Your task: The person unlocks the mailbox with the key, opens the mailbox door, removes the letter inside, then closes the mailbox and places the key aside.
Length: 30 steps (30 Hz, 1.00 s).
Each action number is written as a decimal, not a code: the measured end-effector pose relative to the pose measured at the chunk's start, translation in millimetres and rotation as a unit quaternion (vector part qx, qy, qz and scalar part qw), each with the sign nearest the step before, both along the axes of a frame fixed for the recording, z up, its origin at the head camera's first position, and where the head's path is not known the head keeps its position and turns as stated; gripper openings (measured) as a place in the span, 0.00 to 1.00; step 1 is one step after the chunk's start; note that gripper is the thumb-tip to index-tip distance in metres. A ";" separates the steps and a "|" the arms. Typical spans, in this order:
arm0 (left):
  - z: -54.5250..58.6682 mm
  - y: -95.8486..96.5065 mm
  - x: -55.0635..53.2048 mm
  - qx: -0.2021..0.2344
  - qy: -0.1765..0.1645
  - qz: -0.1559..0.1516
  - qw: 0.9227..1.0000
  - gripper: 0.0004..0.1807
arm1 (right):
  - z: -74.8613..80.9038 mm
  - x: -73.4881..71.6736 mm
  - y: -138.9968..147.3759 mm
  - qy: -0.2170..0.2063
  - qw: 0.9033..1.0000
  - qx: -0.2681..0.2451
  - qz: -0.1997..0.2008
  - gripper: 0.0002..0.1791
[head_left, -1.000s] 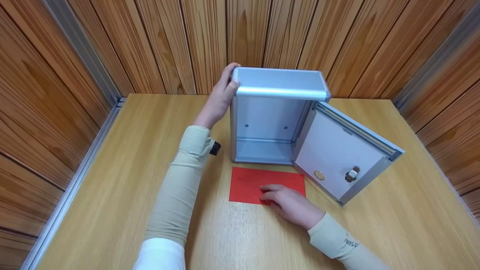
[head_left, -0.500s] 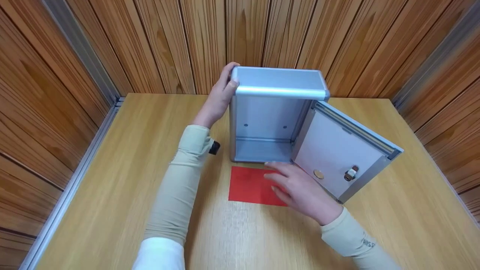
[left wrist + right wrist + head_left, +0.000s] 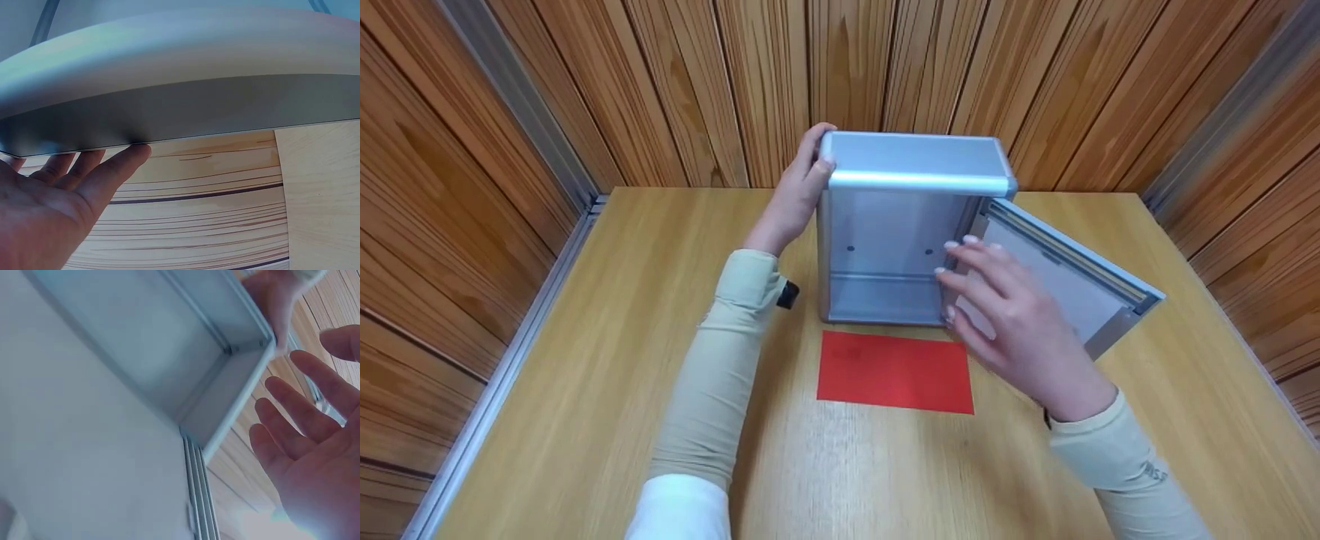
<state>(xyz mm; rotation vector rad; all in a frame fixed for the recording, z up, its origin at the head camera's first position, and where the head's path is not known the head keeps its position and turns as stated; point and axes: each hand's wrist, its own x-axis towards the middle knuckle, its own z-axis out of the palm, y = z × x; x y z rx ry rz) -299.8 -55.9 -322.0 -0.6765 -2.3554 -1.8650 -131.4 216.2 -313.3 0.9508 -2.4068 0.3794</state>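
Note:
A silver metal mailbox [image 3: 919, 156] stands upright on the table, its hinged door [image 3: 1084, 274] swung out to the right. My left hand [image 3: 796, 191] holds the box's upper left corner, thumb at the front and fingers behind. In the left wrist view, that hand's fingertips [image 3: 138, 154] reach the box's lower edge. My right hand [image 3: 1024, 330] hovers in front of the door with spread, slightly bent fingers and nothing in them; it hides the lock inside the door. The right wrist view shows its palm [image 3: 332, 478] beside the door. A flat red paper rectangle [image 3: 896, 373] lies before the box.
The wooden table [image 3: 660, 315] extends to both sides of the box. Wood-panelled walls [image 3: 660, 90] close off the back and sides, with a metal rail [image 3: 521, 352] along the left edge.
My right hand has lifted off the red paper and moved up and right to the door, uncovering the paper. The left hand keeps its hold on the box.

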 end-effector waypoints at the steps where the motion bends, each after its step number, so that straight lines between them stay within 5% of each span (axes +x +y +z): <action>1: 0.2 0.1 0.0 0.001 0.000 -0.001 1.000 0.32 | 4.3 0.1 2.2 0.009 1.000 -0.003 -0.004 0.30; 12: 0.6 2.7 -1.3 0.007 0.005 -0.013 1.000 0.31 | 30.1 -0.6 35.6 0.074 0.993 -0.069 -0.062 0.21; 22: -0.5 2.6 -0.5 0.003 0.006 -0.017 1.000 0.32 | 33.6 12.4 61.1 -0.026 0.972 -0.056 -0.228 0.20; 30: 1.0 1.2 1.1 0.007 0.006 -0.007 1.000 0.30 | 31.7 17.0 68.8 -0.050 0.970 -0.049 -0.234 0.21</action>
